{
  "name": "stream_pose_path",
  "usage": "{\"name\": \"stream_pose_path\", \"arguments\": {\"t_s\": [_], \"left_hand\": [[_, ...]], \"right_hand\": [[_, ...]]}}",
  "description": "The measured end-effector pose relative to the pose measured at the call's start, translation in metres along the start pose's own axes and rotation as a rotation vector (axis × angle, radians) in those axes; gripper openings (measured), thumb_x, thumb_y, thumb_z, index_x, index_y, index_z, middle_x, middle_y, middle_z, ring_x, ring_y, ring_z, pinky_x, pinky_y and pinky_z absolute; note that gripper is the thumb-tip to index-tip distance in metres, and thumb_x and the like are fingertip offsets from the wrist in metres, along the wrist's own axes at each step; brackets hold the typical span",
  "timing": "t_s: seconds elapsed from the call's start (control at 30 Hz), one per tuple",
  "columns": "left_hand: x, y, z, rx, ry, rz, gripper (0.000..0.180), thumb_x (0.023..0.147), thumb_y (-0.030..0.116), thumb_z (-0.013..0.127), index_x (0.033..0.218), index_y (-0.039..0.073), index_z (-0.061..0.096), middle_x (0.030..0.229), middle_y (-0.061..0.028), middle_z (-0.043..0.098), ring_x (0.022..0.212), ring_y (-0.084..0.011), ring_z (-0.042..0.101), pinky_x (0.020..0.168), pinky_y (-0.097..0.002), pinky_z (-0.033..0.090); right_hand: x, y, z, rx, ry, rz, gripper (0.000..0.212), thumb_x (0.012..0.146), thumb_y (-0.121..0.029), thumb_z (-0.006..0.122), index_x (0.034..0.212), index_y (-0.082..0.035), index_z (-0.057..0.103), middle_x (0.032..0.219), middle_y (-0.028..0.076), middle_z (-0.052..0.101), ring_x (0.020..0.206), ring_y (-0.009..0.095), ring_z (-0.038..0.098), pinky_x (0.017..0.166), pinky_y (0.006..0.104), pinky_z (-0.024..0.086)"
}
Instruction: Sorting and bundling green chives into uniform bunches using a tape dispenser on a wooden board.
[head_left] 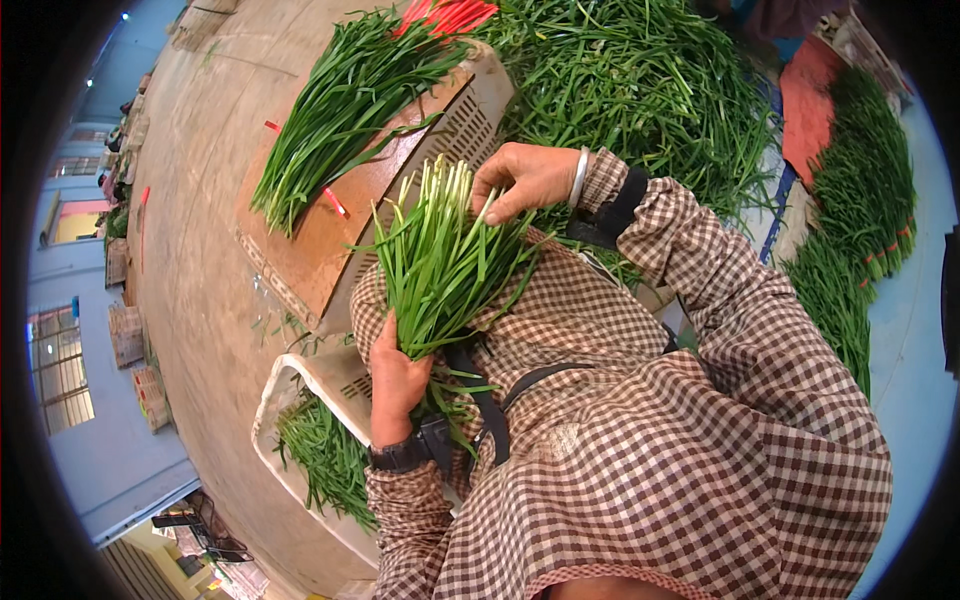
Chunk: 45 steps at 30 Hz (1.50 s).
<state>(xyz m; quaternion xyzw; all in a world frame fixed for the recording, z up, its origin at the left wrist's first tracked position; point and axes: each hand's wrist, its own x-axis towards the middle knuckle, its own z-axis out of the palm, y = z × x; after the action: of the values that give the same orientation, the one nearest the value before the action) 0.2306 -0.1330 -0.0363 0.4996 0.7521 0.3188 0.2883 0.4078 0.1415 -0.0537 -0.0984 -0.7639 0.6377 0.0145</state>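
Observation:
My left hand [398,368] is closed round the lower, leafy part of a bunch of garlic chives [440,265]. The bunch stands tilted above my lap, its pale stem ends pointing up and away from me. At the right side of those ends, my right hand [530,180] has thumb and fingers pinched together on a pale chive stem. Just beyond the bunch, a brown board [305,262] rests on a crate [484,108] and carries a larger heap of loose chives [350,110]. Red ties [336,203] lie on the board beside that heap.
A big pile of loose chives [630,90] spreads at the far right. Tied chive bundles [860,170] lie along the right, near a red sheet [808,105]. By my left forearm stands a white crate [268,410] with chives inside. Red strips [450,14] sit at the board's far end.

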Motion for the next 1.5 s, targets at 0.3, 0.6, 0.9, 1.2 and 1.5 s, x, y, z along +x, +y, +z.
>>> {"name": "stream_pose_path", "arguments": {"t_s": [0.3, 0.6, 0.9, 1.2, 1.5], "left_hand": [[0.003, 0.006, 0.000, 0.001, -0.017, -0.008, 0.048, 0.073, -0.002, 0.062, 0.121, -0.004, 0.051, 0.102, -0.0124, 0.066, 0.091, -0.0156, 0.060, 0.084, -0.0282, 0.046], [0.002, -0.004, -0.002, 0.107, -0.006, 0.030, 0.046, 0.071, -0.002, 0.061, 0.116, -0.003, 0.053, 0.098, -0.0152, 0.066, 0.086, -0.0224, 0.063, 0.080, -0.0314, 0.048], [0.000, 0.004, 0.000, 0.015, 0.009, 0.006, 0.048, 0.069, -0.005, 0.060, 0.117, -0.005, 0.052, 0.101, -0.0165, 0.065, 0.092, -0.0228, 0.061, 0.084, -0.0304, 0.046], [0.002, 0.002, -0.003, 0.130, -0.011, 0.054, 0.052, 0.072, 0.001, 0.064, 0.121, -0.005, 0.050, 0.106, -0.0231, 0.062, 0.096, -0.0337, 0.062, 0.084, -0.0341, 0.047], [-0.005, 0.000, 0.005, 0.398, 0.117, 0.188, 0.056, 0.065, -0.001, 0.067, 0.119, -0.004, 0.051, 0.104, -0.0247, 0.056, 0.093, -0.0425, 0.056, 0.078, -0.0422, 0.047]], "right_hand": [[0.002, -0.005, 0.006, -0.108, 0.051, -0.111, 0.018, 0.075, -0.010, 0.069, 0.090, -0.001, 0.064, 0.081, 0.004, 0.064, 0.070, 0.011, 0.058, 0.064, 0.0275, 0.049], [0.002, -0.020, 0.009, -0.147, 0.137, -0.231, 0.012, 0.073, -0.008, 0.068, 0.081, 0.000, 0.063, 0.084, 0.007, 0.066, 0.083, 0.017, 0.062, 0.084, 0.0356, 0.049], [-0.004, -0.012, 0.026, 0.055, 0.278, -0.242, 0.010, 0.071, -0.009, 0.061, 0.076, -0.001, 0.061, 0.082, 0.006, 0.065, 0.079, 0.016, 0.061, 0.079, 0.0340, 0.049], [-0.016, 0.020, 0.001, -0.572, 0.580, -0.098, 0.005, 0.071, -0.005, 0.055, 0.072, -0.004, 0.050, 0.066, 0.007, 0.054, 0.058, 0.017, 0.052, 0.055, 0.0320, 0.045], [-0.054, 0.038, -0.037, -0.991, 0.890, 0.238, 0.034, 0.080, -0.018, 0.062, 0.111, -0.003, 0.057, 0.097, 0.016, 0.063, 0.083, 0.023, 0.062, 0.086, 0.0352, 0.048]]}}
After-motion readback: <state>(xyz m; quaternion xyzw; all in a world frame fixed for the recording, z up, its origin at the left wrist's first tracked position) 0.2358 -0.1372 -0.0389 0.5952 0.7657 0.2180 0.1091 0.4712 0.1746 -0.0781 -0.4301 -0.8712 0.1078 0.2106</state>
